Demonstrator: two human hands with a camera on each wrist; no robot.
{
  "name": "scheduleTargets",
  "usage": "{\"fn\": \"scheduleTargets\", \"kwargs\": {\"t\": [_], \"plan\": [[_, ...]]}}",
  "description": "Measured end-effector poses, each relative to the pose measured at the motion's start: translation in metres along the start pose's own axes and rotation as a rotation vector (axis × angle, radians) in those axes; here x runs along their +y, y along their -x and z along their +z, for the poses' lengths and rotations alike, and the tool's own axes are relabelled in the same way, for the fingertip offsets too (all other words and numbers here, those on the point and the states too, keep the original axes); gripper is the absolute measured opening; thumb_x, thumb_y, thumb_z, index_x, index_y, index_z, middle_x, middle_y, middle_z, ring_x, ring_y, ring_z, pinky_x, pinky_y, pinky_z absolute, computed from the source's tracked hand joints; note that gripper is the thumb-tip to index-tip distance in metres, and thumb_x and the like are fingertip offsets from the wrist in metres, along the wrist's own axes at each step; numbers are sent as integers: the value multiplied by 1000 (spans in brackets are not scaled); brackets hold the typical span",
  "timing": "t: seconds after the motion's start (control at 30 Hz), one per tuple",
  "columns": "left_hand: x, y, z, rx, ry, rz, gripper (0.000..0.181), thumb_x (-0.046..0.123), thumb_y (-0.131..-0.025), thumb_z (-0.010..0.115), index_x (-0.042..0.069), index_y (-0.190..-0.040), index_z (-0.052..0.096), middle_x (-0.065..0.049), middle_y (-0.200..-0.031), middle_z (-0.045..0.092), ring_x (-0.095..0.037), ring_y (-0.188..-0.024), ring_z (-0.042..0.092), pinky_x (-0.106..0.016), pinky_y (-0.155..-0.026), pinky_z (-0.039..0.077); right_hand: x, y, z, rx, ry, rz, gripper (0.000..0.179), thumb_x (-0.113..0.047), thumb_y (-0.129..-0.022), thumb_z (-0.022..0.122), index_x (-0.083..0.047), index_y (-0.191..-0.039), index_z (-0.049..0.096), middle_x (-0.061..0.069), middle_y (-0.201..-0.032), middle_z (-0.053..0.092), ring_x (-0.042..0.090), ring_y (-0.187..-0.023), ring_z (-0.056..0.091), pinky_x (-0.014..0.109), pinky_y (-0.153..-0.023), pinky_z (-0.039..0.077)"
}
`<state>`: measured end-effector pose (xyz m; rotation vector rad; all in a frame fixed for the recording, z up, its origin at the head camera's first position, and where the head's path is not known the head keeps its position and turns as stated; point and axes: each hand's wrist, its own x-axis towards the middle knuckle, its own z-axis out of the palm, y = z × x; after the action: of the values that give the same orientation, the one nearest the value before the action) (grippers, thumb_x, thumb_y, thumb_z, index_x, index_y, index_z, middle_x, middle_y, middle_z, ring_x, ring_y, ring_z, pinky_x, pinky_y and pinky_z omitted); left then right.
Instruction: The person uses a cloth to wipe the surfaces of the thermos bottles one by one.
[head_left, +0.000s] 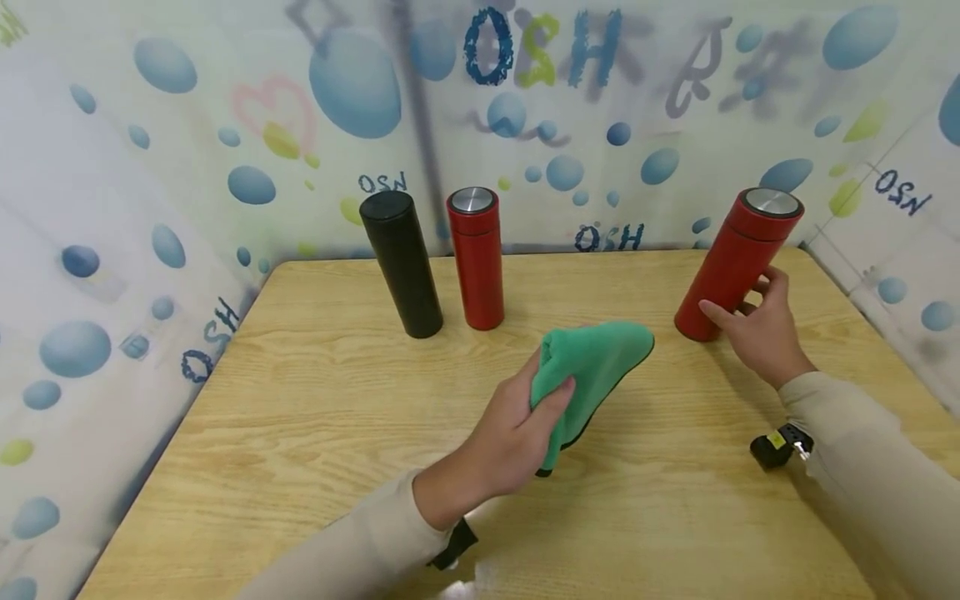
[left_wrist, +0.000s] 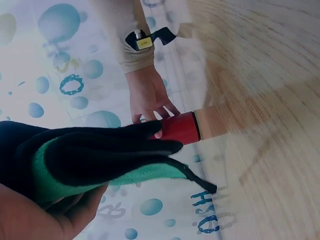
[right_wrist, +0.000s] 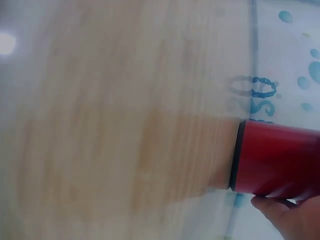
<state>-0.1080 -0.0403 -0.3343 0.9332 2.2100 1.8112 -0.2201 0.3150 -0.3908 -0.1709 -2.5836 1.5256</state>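
Note:
My left hand (head_left: 517, 429) grips a folded green cloth (head_left: 592, 362) with dark edging, thumb across its near side, above the middle of the table. Dark folds of the cloth (left_wrist: 110, 155) fill much of the left wrist view. At the right, my right hand (head_left: 765, 329) holds a red thermos (head_left: 731, 267) low on its body, thumb on the front and fingers around the far right side. Its lid has a silver top. In the right wrist view the thermos (right_wrist: 280, 157) shows its black base rim, with the thumb (right_wrist: 272, 207) against its side.
On the left half of the wooden table (head_left: 315, 417), a black thermos (head_left: 405, 267) stands beside a second red thermos (head_left: 477, 258). A wall covering (head_left: 555, 108) printed with blue ovals and letters rises behind the table. Small cameras sit on both wrists.

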Motion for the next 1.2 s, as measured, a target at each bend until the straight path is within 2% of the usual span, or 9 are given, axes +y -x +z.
{"fn": "scheduleTargets", "kwargs": {"t": [0.23, 0.33, 0.43, 0.5, 0.57, 0.7, 0.83, 0.93, 1.2], "plan": [[1, -2, -3, 8, -8, -15, 40, 21, -108, 38, 14, -148, 37, -4, -147, 52, -18, -130, 56, -34, -105, 49, 0, 1, -1, -4, 8, 11, 100, -44, -95, 64, -20, -157, -11, 27, -160, 14, 53, -140, 31, 69, -111, 32], [0, -2, -5, 23, -1, -39, 39, 22, -108, 38, 14, -146, 38, -4, -145, 54, -19, -128, 57, -37, -103, 51, -3, 8, 0, 55, -23, 0, 100, -41, -95, 65, -26, -158, -10, 23, -163, 12, 49, -146, 24, 65, -115, 28], [-1, 3, -9, 65, 13, -67, 38, 22, -108, 39, 12, -145, 40, -8, -142, 55, -23, -123, 60, -41, -100, 53, -15, 26, 6, 217, -33, -58, 87, -32, -93, 68, -23, -159, 12, 9, -155, 31, 27, -142, 34, 43, -117, 35], [-2, 7, -14, 103, 26, -86, 38, 22, -108, 39, 10, -144, 40, -11, -139, 57, -26, -119, 61, -44, -97, 54, -26, 43, 13, 312, -37, -151, 68, -23, -92, 69, -14, -151, 36, -3, -138, 46, 13, -126, 45, 27, -105, 41], [-2, 11, -21, 136, 29, -92, 39, 21, -108, 39, 9, -144, 41, -13, -137, 57, -28, -118, 61, -45, -96, 54, -40, 58, 24, 320, -29, -272, 46, -13, -91, 70, -5, -133, 54, -11, -117, 54, 2, -105, 51, 15, -90, 43], [-1, 20, -38, 186, 22, -105, 39, 21, -108, 38, 9, -146, 39, -15, -138, 55, -32, -120, 59, -49, -97, 53, -65, 71, 59, 44, 18, -463, 24, -6, -92, 69, -1, -116, 64, 0, -104, 65, 2, -91, 60, 12, -82, 51], [-2, 34, -56, 248, -24, -135, 39, 21, -109, 37, 10, -147, 38, -15, -139, 53, -34, -120, 58, -53, -97, 51, -91, 60, 106, -220, 34, -432, 32, -20, -97, 67, -8, -126, 61, 9, -120, 65, 16, -108, 63, 34, -92, 57], [-3, 42, -65, 268, -49, -147, 40, 22, -109, 36, 11, -148, 36, -15, -141, 52, -35, -122, 57, -54, -97, 51, -105, 43, 131, -303, -25, -352, 47, -26, -97, 66, -9, -139, 52, 12, -138, 57, 29, -127, 55, 48, -103, 51], [1, 58, -82, 335, -84, -150, 39, 25, -110, 35, 11, -146, 39, -16, -141, 53, -37, -125, 57, -58, -97, 50, -125, 2, 176, -406, -100, -208, 73, -38, -96, 66, -19, -156, 30, 10, -158, 37, 29, -147, 35, 51, -118, 34]]}}
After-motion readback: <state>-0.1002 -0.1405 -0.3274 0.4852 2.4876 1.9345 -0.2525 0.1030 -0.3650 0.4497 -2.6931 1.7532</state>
